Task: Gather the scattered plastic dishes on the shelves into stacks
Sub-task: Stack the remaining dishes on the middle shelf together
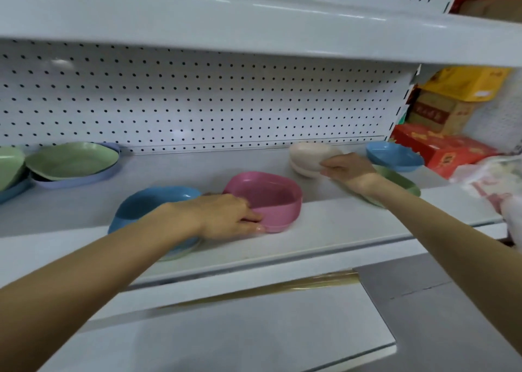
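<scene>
On the white shelf [324, 224] a pink dish [268, 196] sits near the front edge, and my left hand [228, 216] grips its near rim. Under my left forearm lies a blue dish [149, 202] on top of a pale green one. My right hand [344, 168] holds the edge of a cream dish [308, 157] tilted up at the back of the shelf. A green dish [401, 182] lies beneath my right wrist, and a blue dish [392, 157] sits behind it.
At the far left a green dish [70, 159] rests on a lavender one, beside another green dish [10, 165]. Behind stands a pegboard wall [197, 103]. Red and yellow boxes [440, 145] crowd the right end. An upper shelf [254, 24] overhangs.
</scene>
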`<state>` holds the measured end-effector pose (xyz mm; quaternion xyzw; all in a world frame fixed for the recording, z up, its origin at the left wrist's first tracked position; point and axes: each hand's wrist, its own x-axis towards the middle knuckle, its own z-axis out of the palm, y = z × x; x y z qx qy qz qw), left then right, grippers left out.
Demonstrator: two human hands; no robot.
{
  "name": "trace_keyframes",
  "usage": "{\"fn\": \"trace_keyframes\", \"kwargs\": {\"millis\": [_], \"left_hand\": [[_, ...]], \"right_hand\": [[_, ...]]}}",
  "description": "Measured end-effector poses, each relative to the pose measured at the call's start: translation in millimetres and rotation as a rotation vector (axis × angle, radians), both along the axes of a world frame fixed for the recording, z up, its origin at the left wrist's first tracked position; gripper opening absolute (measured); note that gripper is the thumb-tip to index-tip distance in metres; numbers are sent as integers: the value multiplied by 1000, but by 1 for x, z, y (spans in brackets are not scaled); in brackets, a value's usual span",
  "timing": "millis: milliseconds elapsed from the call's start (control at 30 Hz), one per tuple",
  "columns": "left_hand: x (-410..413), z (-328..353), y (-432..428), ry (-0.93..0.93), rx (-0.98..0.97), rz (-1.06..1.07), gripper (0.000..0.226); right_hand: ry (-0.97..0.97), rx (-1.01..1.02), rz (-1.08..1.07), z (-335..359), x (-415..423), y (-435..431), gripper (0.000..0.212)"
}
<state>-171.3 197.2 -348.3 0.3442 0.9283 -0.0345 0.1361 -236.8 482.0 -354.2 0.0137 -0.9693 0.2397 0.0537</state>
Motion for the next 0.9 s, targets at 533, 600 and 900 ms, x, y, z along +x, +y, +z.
{"fn": "trace_keyframes", "kwargs": {"millis": [533, 600, 900], "left_hand": [[-10, -15, -6, 117, 106, 22, 53], [-5, -10, -8, 102, 193, 39, 46], [23, 18, -35, 555, 502, 205, 69]], "right_hand": [[142, 124, 123, 16, -13, -1, 15], [175, 49, 153, 24, -4, -10, 14], [237, 262, 363, 35, 70, -68, 23]]}}
